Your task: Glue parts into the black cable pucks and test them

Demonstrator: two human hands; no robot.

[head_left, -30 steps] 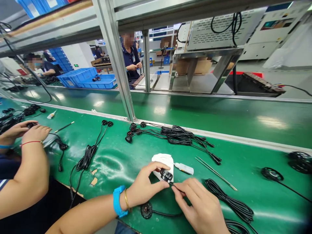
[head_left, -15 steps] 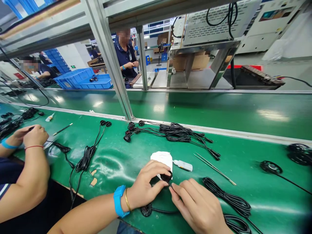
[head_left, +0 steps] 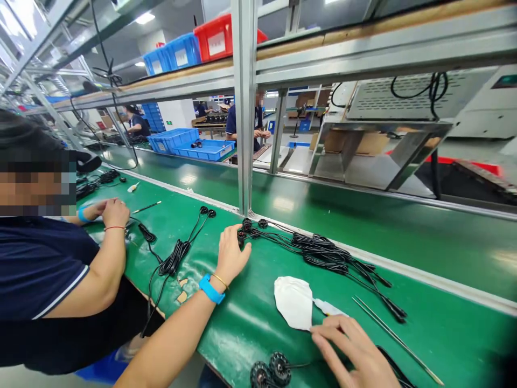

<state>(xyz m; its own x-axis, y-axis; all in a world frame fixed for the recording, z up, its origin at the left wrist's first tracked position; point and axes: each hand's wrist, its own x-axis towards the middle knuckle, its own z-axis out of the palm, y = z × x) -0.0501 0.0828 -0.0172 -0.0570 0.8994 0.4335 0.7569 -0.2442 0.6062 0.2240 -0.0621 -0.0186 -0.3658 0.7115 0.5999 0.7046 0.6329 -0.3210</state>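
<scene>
My left hand (head_left: 233, 252) reaches to the far side of the green bench, its fingers stretched out and thumb apart. Its fingertips are at the round black ends (head_left: 246, 224) of a bundle of black cables (head_left: 323, 253); whether they touch is unclear. Near the lower edge, my right hand (head_left: 355, 350) hovers with fingers apart and nothing visible in them. Beside it lie a white cloth or wipe (head_left: 294, 303) and a small white bottle (head_left: 328, 307), partly hidden by that hand. Two round black cable ends (head_left: 280, 368) rest at the bench's front edge.
Thin metal rods (head_left: 398, 339) lie at the right. Another cable bundle (head_left: 175, 257) sits left, near a co-worker's hands (head_left: 115, 213). An upright metal post (head_left: 244, 134) stands behind the bench, below a shelf with a red bin (head_left: 214, 40).
My left hand has left the round black cable end it held and moved away to the far bundle. My right hand has let go of the cable. The view has turned left.
</scene>
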